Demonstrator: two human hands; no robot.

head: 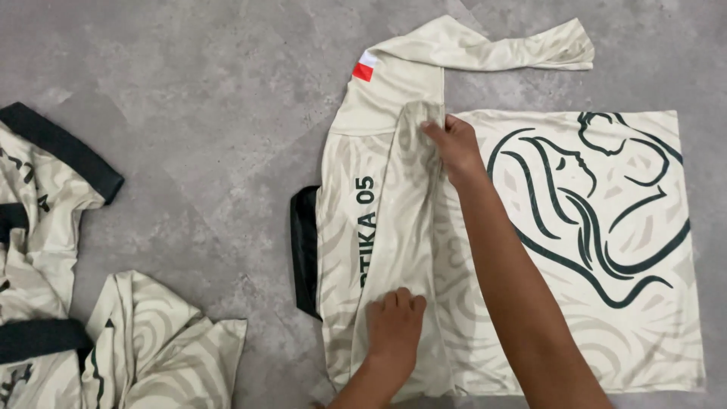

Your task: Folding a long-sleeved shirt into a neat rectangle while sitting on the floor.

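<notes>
A cream long-sleeved jersey (606, 303) with a dark line drawing lies spread flat on the grey floor, its black collar (306, 250) at the left. One sleeve (405, 227) is folded across the body. My left hand (395, 322) presses flat on the near part of that sleeve. My right hand (454, 144) pinches the sleeve's far end. The other sleeve (492, 49) stretches out to the far right, with a red and white patch (365, 67) at its shoulder.
A pile of similar cream garments with black trim (68, 303) lies on the floor at the left. Bare grey concrete floor (212, 113) surrounds the jersey.
</notes>
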